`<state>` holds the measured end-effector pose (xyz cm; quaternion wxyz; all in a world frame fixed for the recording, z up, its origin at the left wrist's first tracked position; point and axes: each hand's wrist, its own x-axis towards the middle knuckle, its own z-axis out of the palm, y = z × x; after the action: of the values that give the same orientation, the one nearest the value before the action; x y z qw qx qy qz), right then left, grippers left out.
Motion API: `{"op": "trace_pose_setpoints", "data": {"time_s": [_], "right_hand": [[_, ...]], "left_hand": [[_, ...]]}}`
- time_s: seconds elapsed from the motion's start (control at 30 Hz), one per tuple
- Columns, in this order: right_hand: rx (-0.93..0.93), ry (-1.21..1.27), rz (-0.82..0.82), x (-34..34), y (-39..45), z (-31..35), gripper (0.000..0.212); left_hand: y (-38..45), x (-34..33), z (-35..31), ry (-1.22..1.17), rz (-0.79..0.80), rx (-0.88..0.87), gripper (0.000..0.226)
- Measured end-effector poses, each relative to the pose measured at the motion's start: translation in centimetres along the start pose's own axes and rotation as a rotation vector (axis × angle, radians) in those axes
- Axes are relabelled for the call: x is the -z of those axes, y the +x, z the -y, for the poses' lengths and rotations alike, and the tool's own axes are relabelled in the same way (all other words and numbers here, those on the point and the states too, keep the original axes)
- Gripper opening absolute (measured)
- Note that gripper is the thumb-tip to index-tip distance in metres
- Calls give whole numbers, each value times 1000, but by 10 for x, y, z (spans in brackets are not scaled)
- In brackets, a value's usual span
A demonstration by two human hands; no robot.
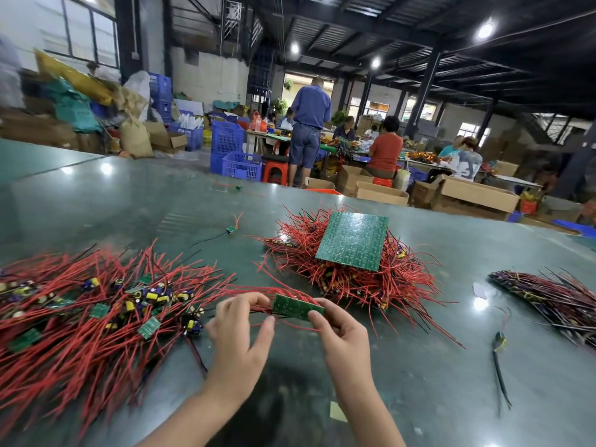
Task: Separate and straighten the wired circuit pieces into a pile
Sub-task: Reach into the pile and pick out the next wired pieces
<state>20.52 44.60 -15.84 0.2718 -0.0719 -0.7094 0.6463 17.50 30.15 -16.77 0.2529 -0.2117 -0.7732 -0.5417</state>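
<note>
Glossy green table, warehouse behind. Your left hand and right hand pinched wired circuit strip between fingertips, near table's front edge.

No text, label, brand or number can be read anywhere in this view. The large green circuit panel on the heap of red-wired pieces and the small green board strip between the two hands carry only fine pale markings (too small and blurred to make out as letters). The blue crates and cardboard boxes behind the table show no legible print either.
</note>
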Motion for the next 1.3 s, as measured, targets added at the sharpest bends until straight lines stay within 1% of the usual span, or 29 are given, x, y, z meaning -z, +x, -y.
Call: {"op": "trace_pose_setpoints", "data": {"time_s": [0.03, 0.17, 0.27, 0.33, 0.37, 0.47, 0.53, 0.57, 0.67, 0.77, 0.9, 1.0, 1.13, 1.23, 1.3], "right_hand": [[5, -28, 2, 0, 0, -2, 22], [16, -60, 12, -3, -1, -6, 26], [18, -67, 26, -4, -3, -5, 32], [18, -90, 52, -5, -3, -4, 35], [13, -97, 65, -6, -4, -4, 36], [2, -119, 90, -8, -6, -2, 34], [39, -174, 111, -7, -7, 0, 38], [61, -208, 124, -7, -7, 1, 40], [83, -237, 145, -6, -7, 4, 41], [98, -279, 155, -6, -9, 6, 38], [99, -232, 137, -4, -10, 9, 34], [92, -264, 144, -3, -10, 9, 34], [89, -293, 136, -5, -10, 9, 34], [99, -304, 119, -5, -10, 8, 33], [97, -294, 106, -6, -10, 8, 32]], "left_hand": [[1, 0, 2, 44, -15, 21, 23], [2, 3, 4, 107, -35, 35, 29], [3, 3, 3, 120, 8, 99, 27], [3, 3, 3, 129, 60, 130, 39], [3, 3, 2, 98, 94, 164, 41], [4, 4, 3, -54, 136, 275, 23], [5, 5, 3, -100, 141, 326, 29], [6, 5, 4, -105, 132, 341, 28], [8, 6, 5, -115, 106, 356, 23], [8, 6, 6, -125, 121, 350, 22], [7, 5, 9, -172, 132, 360, 20], [7, 5, 12, -223, 158, 361, 21], [7, 6, 12, -257, 141, 354, 23], [6, 4, 12, -247, 143, 356, 31], [5, 3, 12, -236, 126, 365, 30]]}}
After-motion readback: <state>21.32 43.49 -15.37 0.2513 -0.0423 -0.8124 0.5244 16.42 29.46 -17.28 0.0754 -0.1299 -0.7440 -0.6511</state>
